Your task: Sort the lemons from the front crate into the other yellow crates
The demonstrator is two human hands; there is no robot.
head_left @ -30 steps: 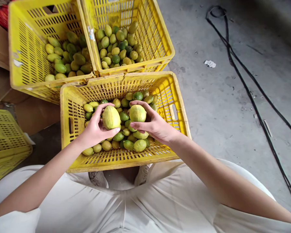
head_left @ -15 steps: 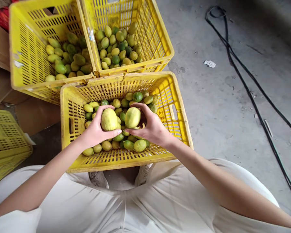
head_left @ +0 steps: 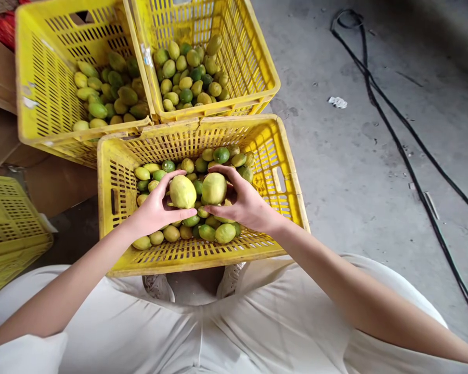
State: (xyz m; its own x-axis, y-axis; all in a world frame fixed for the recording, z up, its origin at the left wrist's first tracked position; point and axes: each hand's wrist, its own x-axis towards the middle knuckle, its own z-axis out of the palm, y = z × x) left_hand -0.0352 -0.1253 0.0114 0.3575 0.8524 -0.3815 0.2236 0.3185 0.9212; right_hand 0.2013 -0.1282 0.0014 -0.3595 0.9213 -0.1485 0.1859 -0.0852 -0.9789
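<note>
My left hand (head_left: 155,206) curls around a pale yellow-green lemon (head_left: 183,191), thumb below it and fingers above. A second lemon (head_left: 213,188), also yellow-green, is gripped by my right hand (head_left: 248,203) in the same way. The two fruits are side by side with a narrow gap between them. Both hands hover over the near yellow crate (head_left: 203,258), whose slatted walls enclose a layer of green and yellow lemons (head_left: 225,234). My hands and the held fruit hide part of that layer.
Behind stand two more yellow crates, a left one (head_left: 47,98) and a right one (head_left: 253,52), both partly filled with lemons. Cardboard (head_left: 54,182) and another yellow crate (head_left: 13,228) lie at left. A black cable (head_left: 401,145) runs across the concrete floor at right.
The lemon in my left hand has shifted right and turned, narrowing the gap to the other one. The right-hand lemon has turned slightly. Both hands stay almost in place.
</note>
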